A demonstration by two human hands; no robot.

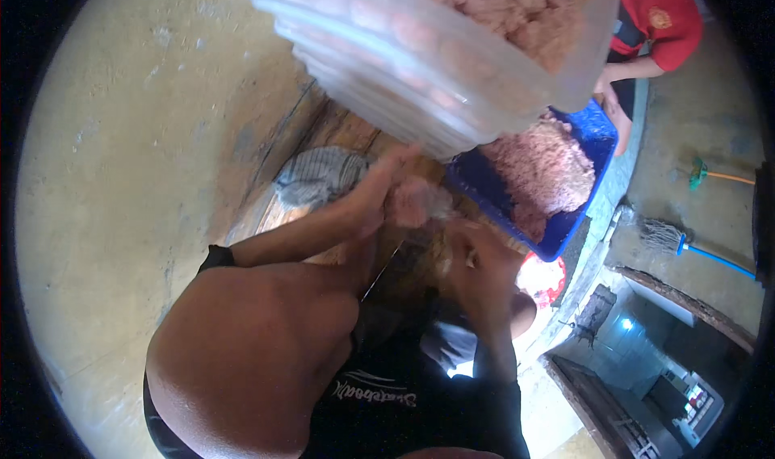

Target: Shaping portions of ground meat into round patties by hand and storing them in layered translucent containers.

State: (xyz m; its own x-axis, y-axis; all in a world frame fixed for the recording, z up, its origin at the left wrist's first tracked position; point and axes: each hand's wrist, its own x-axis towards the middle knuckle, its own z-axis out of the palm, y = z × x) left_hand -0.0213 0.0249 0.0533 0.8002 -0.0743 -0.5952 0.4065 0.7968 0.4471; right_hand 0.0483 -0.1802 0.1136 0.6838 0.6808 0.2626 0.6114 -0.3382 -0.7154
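Observation:
Both of my hands are blurred by motion and close together in front of me. My left hand (375, 186) lies beside a small pinkish lump (418, 201) that seems wrapped in clear plastic; its grip on the lump is unclear. On the other side, my right hand (484, 256) has its fingers bent near the plastic's end, and whether they pinch it is hidden by blur. Just beyond my hands stands a large translucent ribbed tub (412, 77), filled with a pinkish ground mass (521, 11). A blue plastic crate (551, 247) holds more of the pink mass (545, 174).
A striped cloth (321, 174) lies left of my hands. The red-rimmed container (542, 280) is below the crate. A person in a red shirt (672, 23) sits behind the crate, hands near its far edge. A mop (663, 235) and a green brush (699, 174) are at right, near a doorway.

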